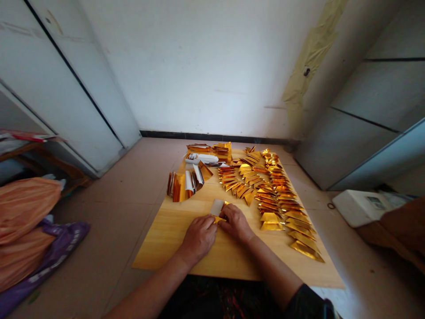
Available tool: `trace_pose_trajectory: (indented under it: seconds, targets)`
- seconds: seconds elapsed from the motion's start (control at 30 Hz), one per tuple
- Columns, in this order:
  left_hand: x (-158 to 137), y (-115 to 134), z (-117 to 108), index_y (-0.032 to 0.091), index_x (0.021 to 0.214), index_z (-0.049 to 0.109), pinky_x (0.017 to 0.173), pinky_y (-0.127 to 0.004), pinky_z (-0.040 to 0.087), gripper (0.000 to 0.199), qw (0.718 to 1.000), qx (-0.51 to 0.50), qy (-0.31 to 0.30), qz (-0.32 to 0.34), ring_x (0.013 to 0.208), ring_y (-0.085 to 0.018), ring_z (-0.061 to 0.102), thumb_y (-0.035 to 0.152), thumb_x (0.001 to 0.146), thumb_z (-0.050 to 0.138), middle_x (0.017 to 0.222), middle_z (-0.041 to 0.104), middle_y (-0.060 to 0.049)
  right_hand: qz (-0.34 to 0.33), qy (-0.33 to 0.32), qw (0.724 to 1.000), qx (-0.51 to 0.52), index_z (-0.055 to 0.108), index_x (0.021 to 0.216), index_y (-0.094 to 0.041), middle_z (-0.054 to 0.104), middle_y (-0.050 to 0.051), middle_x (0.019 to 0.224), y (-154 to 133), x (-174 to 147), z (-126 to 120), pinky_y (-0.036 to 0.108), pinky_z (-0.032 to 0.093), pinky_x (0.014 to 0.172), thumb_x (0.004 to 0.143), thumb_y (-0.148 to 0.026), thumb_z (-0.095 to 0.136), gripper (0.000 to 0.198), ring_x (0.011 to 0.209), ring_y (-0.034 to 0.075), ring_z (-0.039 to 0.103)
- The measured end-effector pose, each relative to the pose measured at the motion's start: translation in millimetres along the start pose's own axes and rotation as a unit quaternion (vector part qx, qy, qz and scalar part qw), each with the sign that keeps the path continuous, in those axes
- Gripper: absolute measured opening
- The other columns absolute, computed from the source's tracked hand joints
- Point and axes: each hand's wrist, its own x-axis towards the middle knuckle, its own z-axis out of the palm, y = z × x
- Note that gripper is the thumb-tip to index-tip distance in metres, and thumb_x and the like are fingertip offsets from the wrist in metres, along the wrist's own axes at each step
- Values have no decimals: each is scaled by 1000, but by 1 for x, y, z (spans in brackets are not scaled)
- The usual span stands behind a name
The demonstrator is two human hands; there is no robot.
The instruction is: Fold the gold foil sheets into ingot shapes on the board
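Close to the front middle of the wooden board (166, 239), my left hand (201, 235) and my right hand (236, 220) meet over a sheet of gold foil paper (218, 207). The fingers of both hands pinch its near edge, where a gold fold shows. Its pale side faces up beyond the fingers. To the right lie rows of folded gold paper pieces (270, 221), overlapping one another. At the left back stand curled stacks of gold and white paper sheets (179, 186). My fingertips partly hide the sheet.
A white bundle (204, 158) lies at the board's back. On the floor at left are orange and purple bags (29, 208). A white box (360, 206) stands at right, near a grey cabinet (332, 146). The white wall (206, 66) rises behind.
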Motion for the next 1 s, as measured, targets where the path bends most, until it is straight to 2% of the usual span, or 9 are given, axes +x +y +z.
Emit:
trace_pose_trajectory:
  seconds: [0.1,0.23,0.4,0.53,0.63,0.73,0.87,1.0]
  targets:
    - [2,2,3,19,84,62,83,-35,46,11,1000,8,-9,-26,95,-18,58,18,86,51,95,64,-4,10,-11,1000,-2,55,72,-18,54,1,78,1,1,1,25,39,66,68,-8,59,12,74,15,50]
    - [9,4,4,20,75,60,74,-33,43,11,997,25,-29,-63,83,-17,56,21,85,55,83,62,-2,5,-1,1000,-3,58,77,-18,57,3,82,5,2,-1,24,41,70,70,-1,50,20,77,15,51]
    - [16,4,2,21,79,60,72,-33,39,7,995,37,-41,-77,81,-18,53,20,85,56,82,60,-2,-24,-24,993,-112,63,87,-20,63,6,94,-1,0,-7,28,39,78,81,-5,50,21,90,18,50]
    - [15,-4,1,21,86,61,75,-33,38,11,997,28,-44,-53,85,-17,54,18,88,51,85,61,-3,-3,-57,977,-204,64,92,-23,63,5,96,-15,-5,-12,30,35,75,87,-19,52,13,93,19,49]
    - [14,-18,1,21,86,62,83,-36,38,13,999,22,-25,-36,93,-18,56,17,88,50,91,64,-3,-2,-77,970,-233,63,87,-22,63,5,89,-28,-9,-12,31,31,74,88,-24,53,10,88,19,49]
    - [13,-31,1,20,87,64,90,-39,36,16,999,27,-3,-24,108,-21,53,14,88,49,97,66,-4,-24,-86,967,-238,62,81,-20,62,4,82,-38,-13,-9,32,29,74,89,-25,52,14,84,18,49]
    - [10,-35,1,19,88,64,94,-42,36,19,999,39,-5,-13,113,-22,51,13,89,47,104,66,-5,-46,-84,970,-223,63,80,-22,62,2,81,-37,-16,-2,32,27,73,91,-25,51,17,83,17,49]
    - [9,-33,1,19,90,64,96,-44,36,20,998,55,7,-1,118,-24,47,12,89,45,112,63,-7,-51,-88,975,-198,63,82,-23,63,0,84,-28,-17,-3,30,27,73,89,-25,55,10,85,16,49]
